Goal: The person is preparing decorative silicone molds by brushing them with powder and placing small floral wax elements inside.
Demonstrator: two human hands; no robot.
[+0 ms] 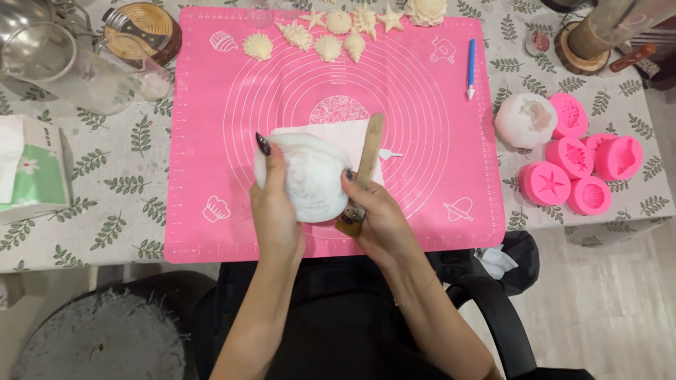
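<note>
My left hand and my right hand both grip a round white mould from its two sides, over the near middle of a pink silicone mat. My right hand also holds a flat wooden stick that points away from me, along the mould's right side. A white paper sheet lies on the mat under the mould. A small white tool tip pokes out to the right of the stick.
Several cream shell and star casts line the mat's far edge. A blue-handled tool lies at far right of the mat. Pink moulds and a white mould sit right; glass jars and a tissue box left.
</note>
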